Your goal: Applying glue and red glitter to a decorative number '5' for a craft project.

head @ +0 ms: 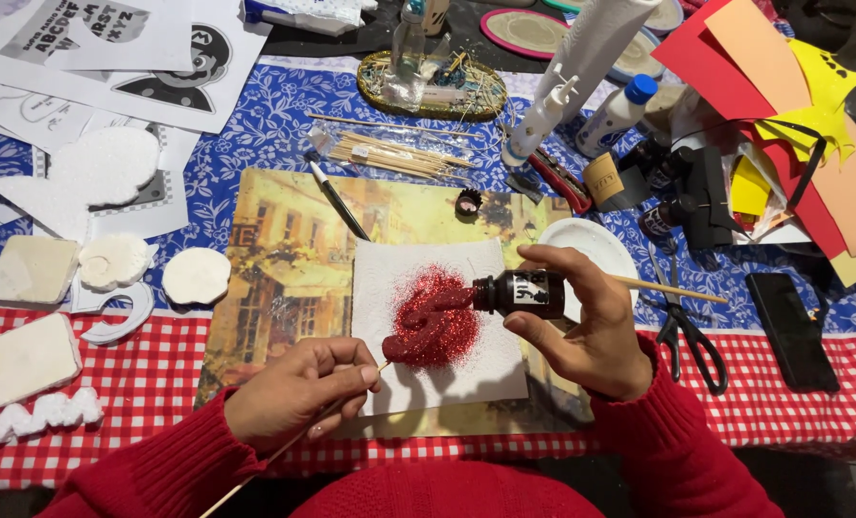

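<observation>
My left hand (298, 388) pinches a thin wooden skewer (284, 443) whose far end carries a small shape coated in red glitter (426, 331). The shape hangs just over a white paper sheet (485, 369) dusted with loose red glitter. My right hand (586, 321) holds a small dark bottle (524, 293) tipped on its side, its mouth pointing left at the glittered shape. Another wooden stick (672, 290) pokes out from behind my right hand. The paper lies on a placemat with a painted street scene (274, 249).
White foam cut-outs (111, 264) and printed paper templates (111, 58) lie at the left. Black scissors (687, 336), a dark phone (790, 331), a white paper plate (586, 240), a bag of skewers (389, 152), glue bottles (620, 113) and coloured foam sheets (783, 86) crowd the right.
</observation>
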